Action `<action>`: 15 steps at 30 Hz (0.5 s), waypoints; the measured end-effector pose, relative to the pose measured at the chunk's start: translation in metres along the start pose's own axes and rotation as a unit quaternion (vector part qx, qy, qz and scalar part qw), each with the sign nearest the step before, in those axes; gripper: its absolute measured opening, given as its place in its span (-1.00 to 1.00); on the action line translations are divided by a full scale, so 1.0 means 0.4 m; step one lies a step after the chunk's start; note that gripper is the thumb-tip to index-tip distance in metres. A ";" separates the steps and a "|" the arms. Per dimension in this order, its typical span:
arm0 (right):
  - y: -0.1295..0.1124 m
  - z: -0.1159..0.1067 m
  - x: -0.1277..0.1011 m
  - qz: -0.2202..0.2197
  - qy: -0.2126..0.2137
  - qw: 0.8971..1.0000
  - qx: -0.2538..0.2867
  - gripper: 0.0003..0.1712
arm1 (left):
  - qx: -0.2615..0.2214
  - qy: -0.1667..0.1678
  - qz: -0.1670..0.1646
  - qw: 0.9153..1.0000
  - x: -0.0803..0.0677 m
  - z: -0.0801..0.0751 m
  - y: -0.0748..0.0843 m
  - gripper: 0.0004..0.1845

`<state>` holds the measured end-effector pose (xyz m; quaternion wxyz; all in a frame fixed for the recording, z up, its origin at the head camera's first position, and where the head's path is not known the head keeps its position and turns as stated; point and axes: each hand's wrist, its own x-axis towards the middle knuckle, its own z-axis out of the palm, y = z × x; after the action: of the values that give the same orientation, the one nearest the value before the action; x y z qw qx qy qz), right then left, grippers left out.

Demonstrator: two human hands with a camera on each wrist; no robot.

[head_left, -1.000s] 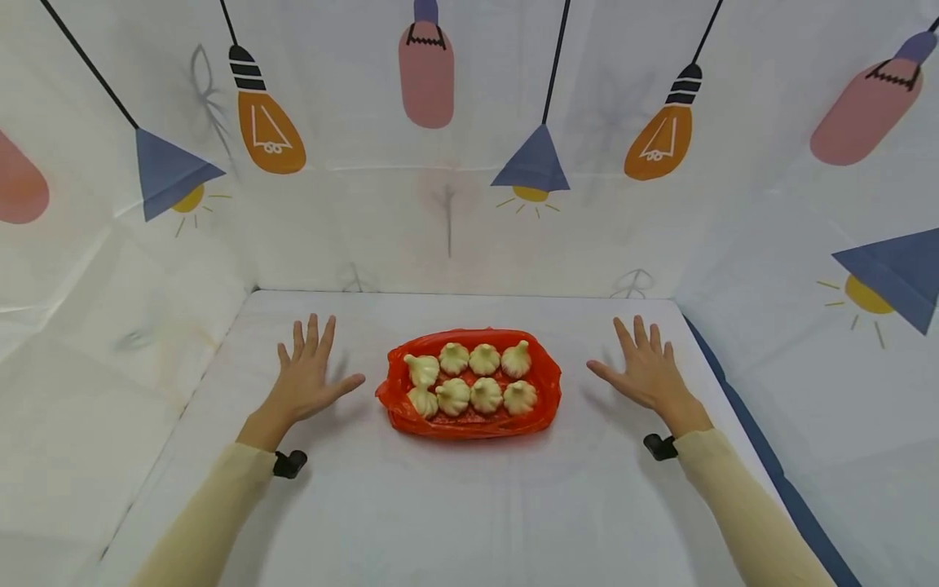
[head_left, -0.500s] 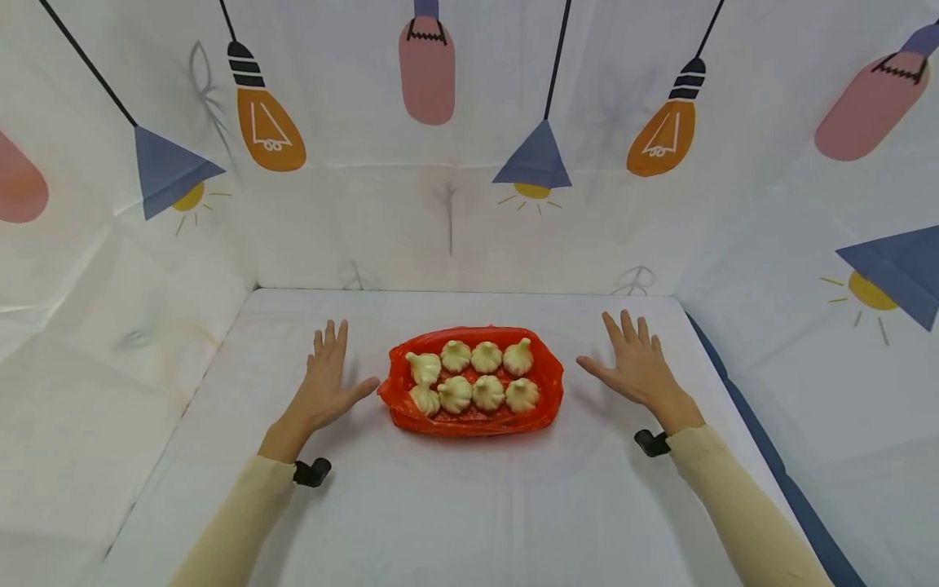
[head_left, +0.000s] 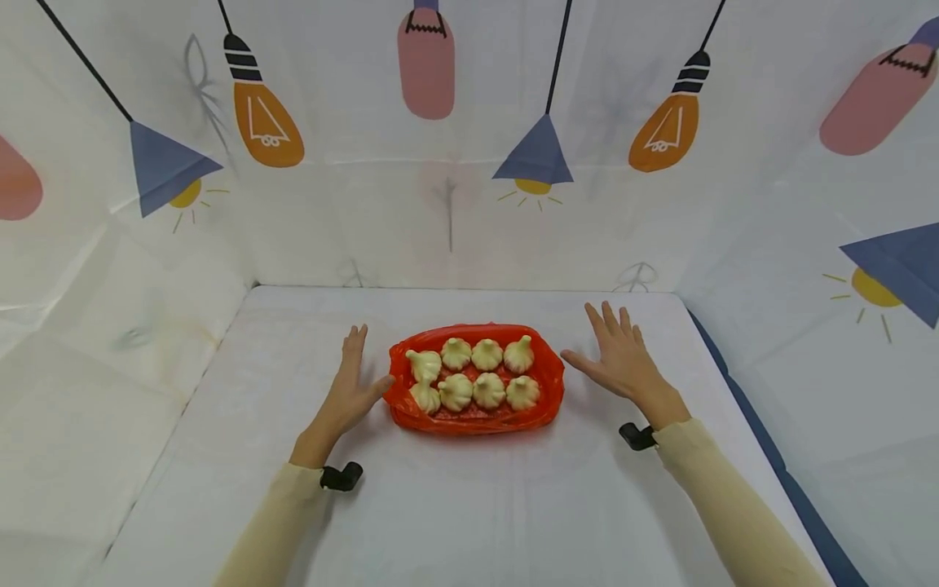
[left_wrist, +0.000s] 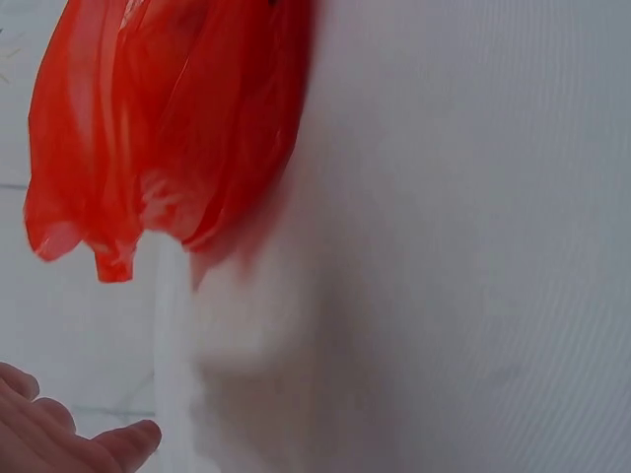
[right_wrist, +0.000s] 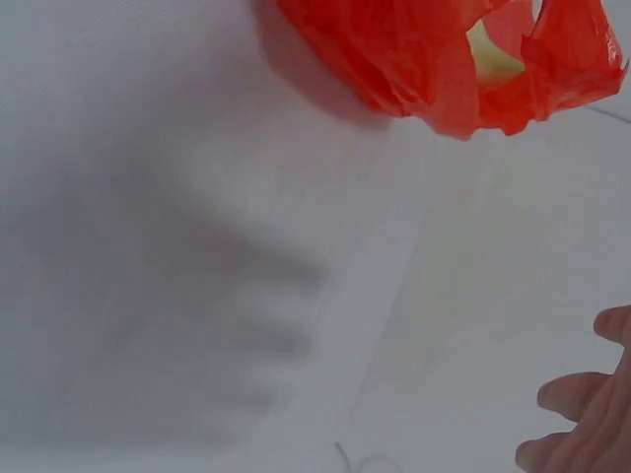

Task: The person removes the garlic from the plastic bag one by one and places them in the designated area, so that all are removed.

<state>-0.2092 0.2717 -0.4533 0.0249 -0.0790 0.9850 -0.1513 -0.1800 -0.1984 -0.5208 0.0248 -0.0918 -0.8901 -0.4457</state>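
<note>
Where wrist views blur, hands (head_left: 352, 391) crop.

I found no legible text, label, brand, number or sign in any view. The backdrop (head_left: 469, 147) around my work surface carried only printed drawings of hanging lamps and bulbs, without lettering. The red bag (head_left: 477, 379) between my hands bore no print that I could read, and both wrist views showed it blurred. The white table cover (head_left: 469, 505) was unmarked. The small black clips at my cuffs were too small to show any marking.
</note>
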 end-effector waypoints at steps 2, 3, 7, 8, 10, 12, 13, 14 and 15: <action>-0.012 -0.002 0.003 -0.007 0.001 1.000 0.008 0.24 | -0.016 0.005 0.001 1.000 0.000 0.016 0.000 0.07; -0.019 -0.002 0.005 -0.010 0.002 1.000 0.011 0.24 | -0.024 0.007 0.001 1.000 0.000 0.024 0.001 0.07; -0.043 -0.005 0.013 -0.027 0.005 0.999 0.020 0.22 | -0.051 0.014 0.002 0.999 -0.001 0.052 0.003 0.08; -0.049 -0.006 0.015 -0.031 0.007 0.999 0.023 0.22 | -0.060 0.016 0.003 0.998 -0.001 0.058 0.004 0.08; -0.062 -0.008 0.019 -0.037 0.010 0.999 0.030 0.22 | -0.077 0.021 0.005 0.997 0.000 0.069 0.005 0.08; -0.076 -0.009 0.023 -0.042 0.013 0.998 0.039 0.22 | -0.094 0.023 0.004 0.995 0.000 0.080 0.005 0.06; -0.084 -0.009 0.025 -0.045 0.014 0.998 0.043 0.22 | -0.100 0.023 0.003 0.995 0.000 0.084 0.005 0.04; -0.091 -0.009 0.028 -0.048 0.015 0.998 0.047 0.21 | -0.106 0.024 0.001 0.994 -0.001 0.088 0.005 0.03; -0.099 -0.007 0.031 -0.051 0.015 0.997 0.049 0.21 | -0.109 0.023 -0.001 0.994 -0.002 0.091 0.004 0.02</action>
<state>-0.2158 0.2333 -0.4389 0.0059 -0.1252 0.9715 -0.2014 -0.1774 -0.1683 -0.5416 0.0346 -0.0829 -0.8354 -0.5422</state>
